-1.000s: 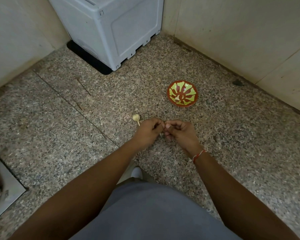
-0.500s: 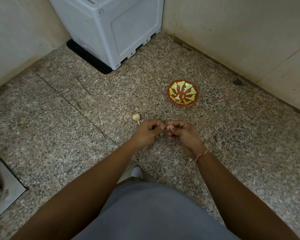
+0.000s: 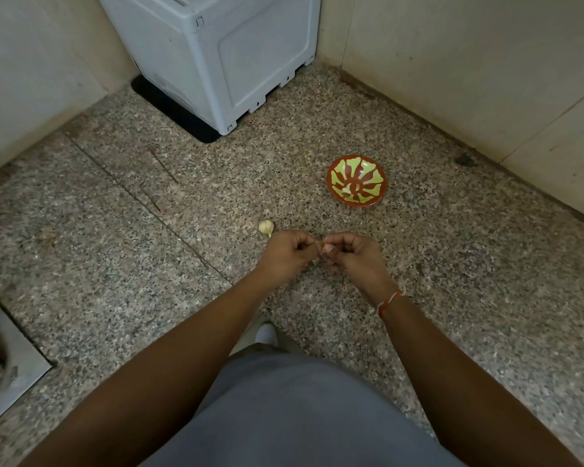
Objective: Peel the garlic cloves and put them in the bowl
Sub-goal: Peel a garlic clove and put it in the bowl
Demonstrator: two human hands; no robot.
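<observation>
Speckled floor (image 3: 149, 281): bore everything
Hands: left hand (image 3: 289, 254) and right hand (image 3: 354, 256) together, pinching one garlic clove (image 3: 325, 246)
Bowl (image 3: 334, 193): far right

A home's wash corner: speckled grey terrazzo floor (image 3: 452, 264), plain cream walls (image 3: 469, 62), a pale grey plastic washing machine (image 3: 216, 55), a steel floor drain (image 3: 0, 375).

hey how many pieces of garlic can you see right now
3. A garlic bulb lies on the floor beside the left hand; one clove is pinched between both hands; one pale clove sits in the bowl. The hands may hide more.
</observation>
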